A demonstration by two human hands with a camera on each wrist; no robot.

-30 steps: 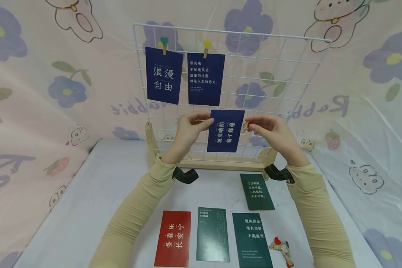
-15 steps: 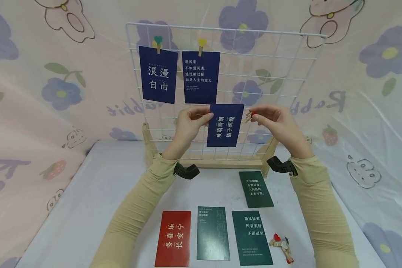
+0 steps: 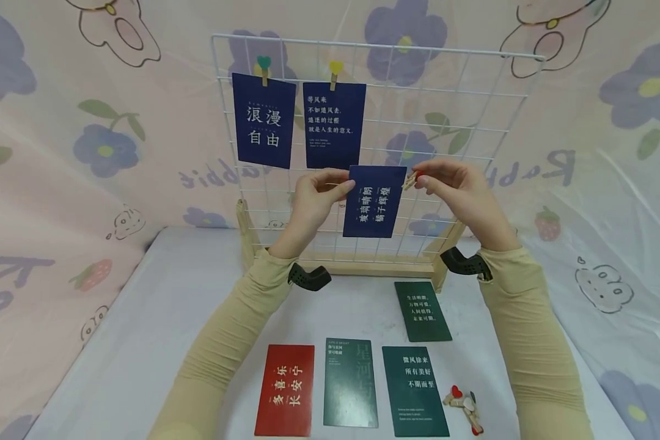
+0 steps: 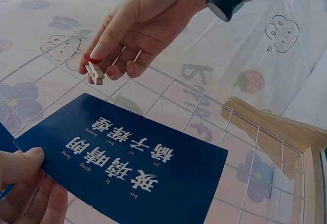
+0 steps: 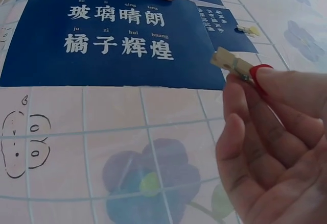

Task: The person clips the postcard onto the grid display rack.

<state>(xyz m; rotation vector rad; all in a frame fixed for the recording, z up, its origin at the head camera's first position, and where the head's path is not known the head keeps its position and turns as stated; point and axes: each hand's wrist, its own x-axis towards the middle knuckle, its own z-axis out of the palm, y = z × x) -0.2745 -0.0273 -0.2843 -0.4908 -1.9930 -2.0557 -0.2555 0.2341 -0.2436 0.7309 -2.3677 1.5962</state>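
Observation:
My left hand (image 3: 315, 201) pinches the left edge of a dark blue card (image 3: 375, 203) with white writing turned sideways. The card is held in front of a white wire grid rack (image 3: 434, 91), below the hung cards. Between thumb and fingertips my right hand (image 3: 456, 189) pinches a small wooden clothespin (image 5: 236, 65) with a red heart on it. In the right wrist view, the clothespin's tip points at the card's upper right corner; whether they touch I cannot tell. A blue card (image 3: 263, 122) hangs from a green-heart clothespin, another blue card (image 3: 334, 127) from a yellow-heart one.
On the white table (image 3: 143, 342) lie a red card (image 3: 284, 391), a grey-green card (image 3: 350, 383) and two dark green cards, one (image 3: 422, 311) nearer the rack. Several loose clothespins (image 3: 464, 406) lie at the front right. A wooden base (image 3: 363, 267) carries the grid.
Both hands have risen a little, bringing the held card up closer to the hung cards. The clothespin in my right hand has risen too, staying near the card's right edge.

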